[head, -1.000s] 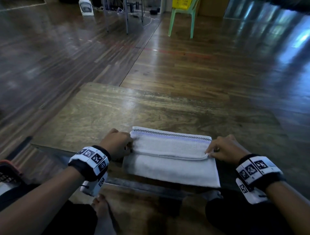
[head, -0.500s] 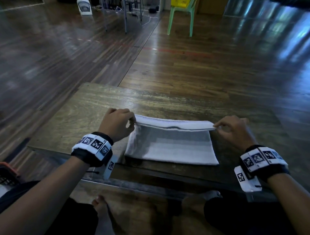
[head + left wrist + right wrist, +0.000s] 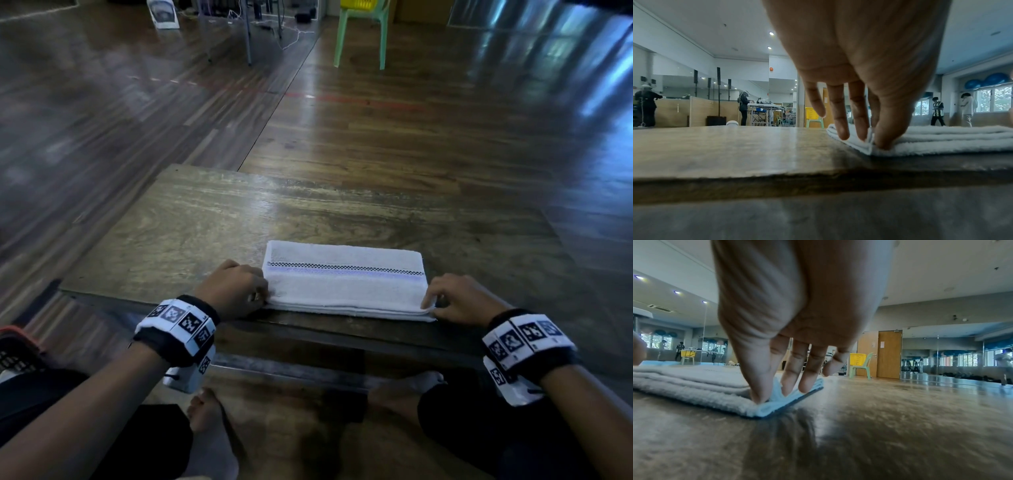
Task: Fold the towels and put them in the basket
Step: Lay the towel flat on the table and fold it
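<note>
A white towel (image 3: 346,287) with a checked and purple stripe lies folded in several layers near the front edge of the low wooden table (image 3: 205,233). My left hand (image 3: 236,291) pinches its near left corner, thumb against fingers with the towel's (image 3: 941,141) layers between, as the left wrist view shows for that hand (image 3: 869,141). My right hand (image 3: 455,301) pinches the near right corner. In the right wrist view this hand (image 3: 772,394) has its thumb pressed on the towel (image 3: 694,386). An orange-rimmed basket (image 3: 13,349) sits on the floor at my left.
The table's front edge (image 3: 342,329) runs just under the towel, with my bare feet and knees below it. A green chair with a yellow basket (image 3: 363,20) stands far across the wooden floor. Other people stand in the distance.
Both hands lifted the towel's held edge up at the far side, then brought it over toward me. The towel now lies narrower and thicker, stripe on top, hands at its near corners.
</note>
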Available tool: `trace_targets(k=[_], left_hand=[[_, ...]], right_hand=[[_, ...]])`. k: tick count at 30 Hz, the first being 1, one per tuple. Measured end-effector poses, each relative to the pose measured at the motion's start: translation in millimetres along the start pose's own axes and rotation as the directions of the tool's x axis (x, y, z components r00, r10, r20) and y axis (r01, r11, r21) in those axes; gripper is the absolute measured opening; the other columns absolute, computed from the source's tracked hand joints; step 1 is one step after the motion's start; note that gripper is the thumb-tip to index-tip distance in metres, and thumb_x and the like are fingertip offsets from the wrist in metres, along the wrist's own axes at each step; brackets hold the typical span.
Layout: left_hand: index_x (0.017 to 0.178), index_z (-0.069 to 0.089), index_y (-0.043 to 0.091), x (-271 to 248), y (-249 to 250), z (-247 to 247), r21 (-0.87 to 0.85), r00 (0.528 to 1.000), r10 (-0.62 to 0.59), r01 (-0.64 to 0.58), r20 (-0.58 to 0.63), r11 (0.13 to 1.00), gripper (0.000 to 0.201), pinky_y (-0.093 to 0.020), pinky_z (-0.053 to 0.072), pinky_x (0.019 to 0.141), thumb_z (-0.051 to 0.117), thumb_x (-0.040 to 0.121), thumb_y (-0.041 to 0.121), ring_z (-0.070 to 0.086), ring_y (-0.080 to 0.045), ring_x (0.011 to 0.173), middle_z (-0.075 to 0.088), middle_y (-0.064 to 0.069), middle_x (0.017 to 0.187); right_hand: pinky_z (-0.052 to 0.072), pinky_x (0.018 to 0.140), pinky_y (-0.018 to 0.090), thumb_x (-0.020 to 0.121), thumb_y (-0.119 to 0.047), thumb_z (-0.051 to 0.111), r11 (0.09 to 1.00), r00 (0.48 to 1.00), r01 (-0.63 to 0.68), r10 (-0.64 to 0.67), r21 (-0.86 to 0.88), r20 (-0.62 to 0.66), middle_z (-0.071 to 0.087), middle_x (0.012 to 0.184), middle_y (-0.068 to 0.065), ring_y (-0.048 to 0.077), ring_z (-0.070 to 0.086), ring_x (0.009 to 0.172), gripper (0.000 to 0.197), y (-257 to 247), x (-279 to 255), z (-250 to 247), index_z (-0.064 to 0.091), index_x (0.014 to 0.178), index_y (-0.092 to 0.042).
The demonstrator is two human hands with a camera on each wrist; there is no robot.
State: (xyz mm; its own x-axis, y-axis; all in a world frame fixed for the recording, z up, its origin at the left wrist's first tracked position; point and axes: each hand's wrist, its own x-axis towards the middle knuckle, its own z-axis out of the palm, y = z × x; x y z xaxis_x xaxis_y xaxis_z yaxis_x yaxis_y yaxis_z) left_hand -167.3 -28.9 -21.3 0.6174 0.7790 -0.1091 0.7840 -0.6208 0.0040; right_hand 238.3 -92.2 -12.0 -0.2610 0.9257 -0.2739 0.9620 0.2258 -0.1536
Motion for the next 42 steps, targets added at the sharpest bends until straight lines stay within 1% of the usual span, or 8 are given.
trace_targets(k=[13,21,25,29,32,35,38,42], left_hand=[[0.117,0.057,0.034,-7.5,-2.1,0.7,0.047,0.999,0.027,-0.029,0.032,0.998,0.036,-0.028,0.029,0.095,0.058,0.081,0.042,0.053,-0.008,0.110,0.056,0.015,0.119],[0.095,0.066,0.022,-5.4,4.2,11.3,0.106,0.996,0.038,-0.029,-0.079,0.994,0.031,-0.037,0.042,0.088,0.071,0.066,0.030,0.065,-0.021,0.091,0.068,0.002,0.096],[0.102,0.064,0.022,-1.9,0.2,10.4,0.017,0.989,0.025,-0.023,-0.148,1.000,0.031,-0.034,0.034,0.093,0.065,0.073,0.032,0.060,-0.019,0.103,0.065,0.003,0.108],[0.090,0.062,0.018,-2.6,-7.4,-2.3,-0.214,0.949,-0.020,-0.051,-0.316,0.975,0.028,-0.027,0.036,0.081,0.053,0.071,0.036,0.063,-0.020,0.085,0.067,0.003,0.090],[0.086,0.062,0.015,-7.4,-11.2,-27.1,-0.444,0.910,-0.011,-0.192,-0.415,0.875,0.029,-0.008,0.038,0.068,0.050,0.074,0.038,0.058,-0.006,0.073,0.064,0.004,0.080],[0.087,0.062,0.016,-14.7,-14.6,-54.4,-0.545,0.864,-0.060,-0.261,-0.500,0.797,0.022,-0.012,0.044,0.067,0.053,0.078,0.034,0.058,-0.008,0.076,0.065,0.007,0.080],[0.085,0.062,0.025,-26.0,-19.2,-72.2,-0.635,0.883,-0.117,-0.230,-0.455,0.738,0.019,-0.017,0.047,0.064,0.051,0.078,0.040,0.060,-0.009,0.075,0.065,0.007,0.081],[0.085,0.059,0.030,-18.8,-26.5,-66.8,-0.580,0.968,-0.078,-0.078,-0.239,0.811,0.025,-0.016,0.044,0.061,0.047,0.078,0.051,0.058,-0.008,0.073,0.065,0.007,0.082]], right_hand=[[0.038,0.086,0.026,0.076,-0.035,0.069,1.000,1.000,0.016,-0.016,-0.025,-0.004,0.055,0.102,-0.017,0.005,0.051,0.102,0.028,-1.4,-7.1,6.5,0.062,0.103,-0.032],[0.030,0.087,0.024,0.083,-0.028,0.057,0.984,1.000,0.006,-0.011,-0.176,-0.029,0.056,0.117,-0.013,0.007,0.048,0.113,0.029,-10.8,-6.6,6.3,0.058,0.112,-0.030],[0.036,0.082,0.025,0.080,-0.020,0.062,0.999,0.992,0.002,-0.006,-0.032,-0.127,0.062,0.105,-0.007,0.013,0.056,0.102,0.022,-4.0,-8.1,8.2,0.064,0.102,-0.025],[0.051,0.079,0.039,0.073,-0.009,0.069,0.981,0.965,0.038,0.013,0.190,-0.261,0.064,0.090,-0.002,0.016,0.060,0.086,0.026,1.1,-10.5,2.6,0.060,0.087,-0.028],[0.047,0.077,0.023,0.075,-0.002,0.067,0.930,0.929,0.059,0.081,0.363,-0.360,0.063,0.087,-0.002,0.014,0.059,0.084,0.027,-2.8,-14.1,-12.3,0.060,0.083,-0.026],[0.041,0.072,0.012,0.075,-0.022,0.057,0.851,0.872,0.170,0.105,0.497,-0.477,0.063,0.082,-0.005,0.003,0.057,0.078,0.010,-11.2,-26.8,-36.5,0.059,0.076,-0.032],[0.041,0.067,0.015,0.075,-0.023,0.049,0.751,0.851,0.252,0.128,0.610,-0.510,0.063,0.081,-0.002,0.004,0.055,0.072,0.011,-16.5,-36.9,-57.7,0.060,0.075,-0.026],[0.045,0.070,0.030,0.084,-0.018,0.052,0.789,0.943,0.089,0.130,0.608,-0.307,0.065,0.078,0.004,0.018,0.060,0.074,0.015,-11.3,-21.0,-60.9,0.064,0.075,-0.018]])
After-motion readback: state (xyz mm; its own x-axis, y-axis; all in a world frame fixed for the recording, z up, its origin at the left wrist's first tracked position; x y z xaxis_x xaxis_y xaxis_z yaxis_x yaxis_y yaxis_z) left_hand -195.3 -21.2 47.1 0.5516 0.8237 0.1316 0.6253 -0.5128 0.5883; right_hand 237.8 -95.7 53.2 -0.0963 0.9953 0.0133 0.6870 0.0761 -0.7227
